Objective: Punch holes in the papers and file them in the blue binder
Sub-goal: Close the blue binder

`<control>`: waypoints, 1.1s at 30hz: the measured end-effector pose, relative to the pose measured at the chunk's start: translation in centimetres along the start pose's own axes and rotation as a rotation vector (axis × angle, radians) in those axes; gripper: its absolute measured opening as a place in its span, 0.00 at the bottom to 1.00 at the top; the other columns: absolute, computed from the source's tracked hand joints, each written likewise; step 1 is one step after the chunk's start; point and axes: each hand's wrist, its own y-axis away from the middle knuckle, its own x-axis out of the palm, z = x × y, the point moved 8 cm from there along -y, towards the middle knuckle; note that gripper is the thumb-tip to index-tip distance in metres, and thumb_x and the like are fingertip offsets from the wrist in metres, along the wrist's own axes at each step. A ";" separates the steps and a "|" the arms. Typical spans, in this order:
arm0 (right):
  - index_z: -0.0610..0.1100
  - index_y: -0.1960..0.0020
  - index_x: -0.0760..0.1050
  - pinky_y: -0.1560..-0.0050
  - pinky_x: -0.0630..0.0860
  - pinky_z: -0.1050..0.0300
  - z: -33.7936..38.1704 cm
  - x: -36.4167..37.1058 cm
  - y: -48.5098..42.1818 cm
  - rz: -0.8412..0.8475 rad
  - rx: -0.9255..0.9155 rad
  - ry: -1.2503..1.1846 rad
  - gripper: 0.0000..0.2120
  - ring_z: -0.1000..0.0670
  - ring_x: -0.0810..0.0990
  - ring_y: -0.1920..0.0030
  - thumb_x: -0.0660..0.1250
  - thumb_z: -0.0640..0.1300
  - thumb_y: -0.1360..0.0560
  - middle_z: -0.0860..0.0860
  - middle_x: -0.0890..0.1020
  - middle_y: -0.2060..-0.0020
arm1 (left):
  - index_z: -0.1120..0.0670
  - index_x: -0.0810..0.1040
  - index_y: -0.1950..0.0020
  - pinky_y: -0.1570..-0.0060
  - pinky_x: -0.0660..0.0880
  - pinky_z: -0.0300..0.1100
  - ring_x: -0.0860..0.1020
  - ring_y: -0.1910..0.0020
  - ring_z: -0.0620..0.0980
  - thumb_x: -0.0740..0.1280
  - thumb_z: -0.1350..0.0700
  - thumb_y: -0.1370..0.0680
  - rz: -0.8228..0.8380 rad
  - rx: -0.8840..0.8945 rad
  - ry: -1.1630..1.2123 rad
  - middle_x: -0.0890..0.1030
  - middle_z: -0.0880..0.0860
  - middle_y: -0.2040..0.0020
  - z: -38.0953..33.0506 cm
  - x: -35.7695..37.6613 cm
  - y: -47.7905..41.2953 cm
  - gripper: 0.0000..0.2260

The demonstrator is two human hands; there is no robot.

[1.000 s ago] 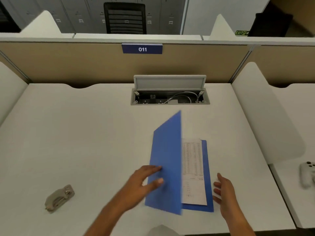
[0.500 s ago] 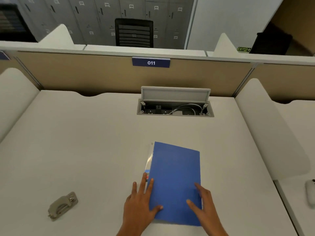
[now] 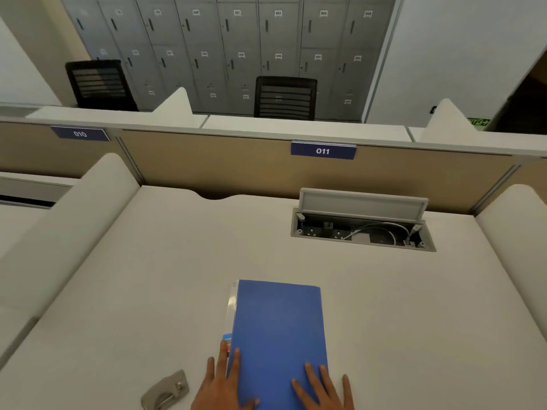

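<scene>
Blue binder [image 3: 278, 335] lying closed on desk [image 3: 148, 291], nearer person than cable box [image 3: 361, 232], slightly left of it. Papers [image 3: 232, 300] protruding at left edge. Left hand [image 3: 222, 386] and right hand [image 3: 322, 389] pressing cover, fingers straight, spread. Hole punch [image 3: 165, 392] lying well left of cable box.

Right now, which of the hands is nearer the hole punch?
The left hand, flat at the blue binder's left edge, beside the hole punch; the right hand lies on the binder's right side.

blue binder [image 3: 278, 335] cover swung shut over the papers [image 3: 232, 303], left hand [image 3: 220, 386] and right hand [image 3: 322, 390] now flat on its near end
</scene>
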 end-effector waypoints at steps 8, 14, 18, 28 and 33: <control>0.63 0.13 0.56 0.17 0.53 0.28 2.4 -1.2 -11.8 0.248 -0.024 -0.024 0.40 0.41 0.35 0.12 0.65 0.64 0.23 0.41 0.43 0.12 | 0.50 0.46 0.11 0.16 0.57 0.51 0.57 0.15 0.59 0.67 0.30 0.23 -0.010 -0.166 -0.025 0.40 0.55 0.11 5.9 -4.7 -7.1 0.49; 0.59 0.11 0.43 0.14 0.37 0.46 2.6 -2.3 -18.7 0.293 0.040 -0.215 0.37 0.41 0.39 0.11 0.61 0.53 0.13 0.49 0.36 0.12 | 0.49 0.50 0.12 0.18 0.63 0.52 0.59 0.16 0.59 0.72 0.30 0.25 -0.060 -0.129 0.081 0.45 0.53 0.11 8.8 -9.2 -14.4 0.51; 0.57 0.11 0.47 0.13 0.47 0.48 1.8 -3.5 -22.8 0.248 0.082 -0.263 0.34 0.43 0.42 0.11 0.60 0.51 0.11 0.49 0.40 0.11 | 0.49 0.54 0.13 0.25 0.71 0.50 0.66 0.20 0.58 0.74 0.31 0.27 -0.107 -0.110 0.112 0.49 0.53 0.12 9.6 -12.4 -18.5 0.51; 0.56 0.11 0.50 0.13 0.53 0.46 -0.9 -4.5 -29.3 0.204 0.126 -0.288 0.34 0.42 0.46 0.11 0.63 0.50 0.12 0.50 0.44 0.10 | 0.50 0.53 0.13 0.28 0.76 0.52 0.68 0.21 0.58 0.75 0.33 0.26 -0.104 -0.069 0.146 0.49 0.54 0.12 9.1 -15.4 -25.0 0.51; 0.55 0.12 0.54 0.13 0.49 0.46 -1.6 -6.8 -29.8 0.190 0.155 -0.323 0.34 0.45 0.46 0.11 0.63 0.57 0.13 0.51 0.47 0.10 | 0.53 0.54 0.13 0.20 0.65 0.54 0.56 0.14 0.61 0.67 0.29 0.22 -0.172 -0.065 0.101 0.51 0.56 0.11 8.5 -17.0 -25.1 0.47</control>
